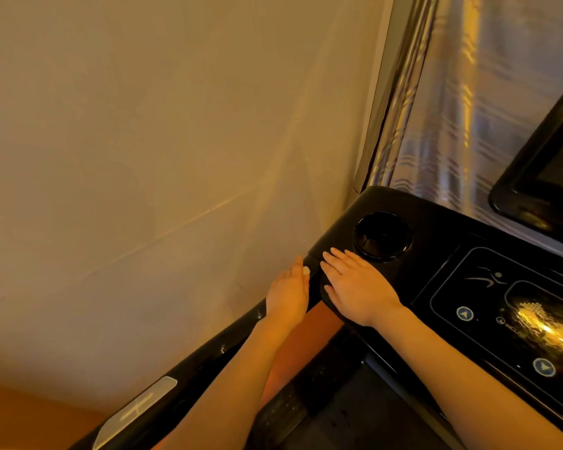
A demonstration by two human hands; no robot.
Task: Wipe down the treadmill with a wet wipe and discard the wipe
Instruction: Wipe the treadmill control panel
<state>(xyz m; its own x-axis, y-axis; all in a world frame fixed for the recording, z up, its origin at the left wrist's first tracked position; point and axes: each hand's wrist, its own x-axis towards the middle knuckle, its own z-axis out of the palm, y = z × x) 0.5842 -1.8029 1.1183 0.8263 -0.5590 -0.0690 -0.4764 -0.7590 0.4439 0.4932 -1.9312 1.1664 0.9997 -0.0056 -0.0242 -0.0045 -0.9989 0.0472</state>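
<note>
Both hands at the left corner of the treadmill console

The treadmill [436, 241] is glossy black, its console bottom right, with a round cup holder [383, 235] and arrow buttons. The right hand [358, 287] lies flat, fingers straight, just beside the holder; the left hand [288, 295] rests fingers-straight on the handrail [189, 378]. No wipe shows.

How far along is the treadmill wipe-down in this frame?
Done: nothing can be confirmed; no part of the treadmill console shows a clear wiped mark. In hand: the right hand lies flat on the console beside the cup holder, and the left hand is at the handrail. No wipe is visible under either. Left: discarding, with no bin in view.
</note>
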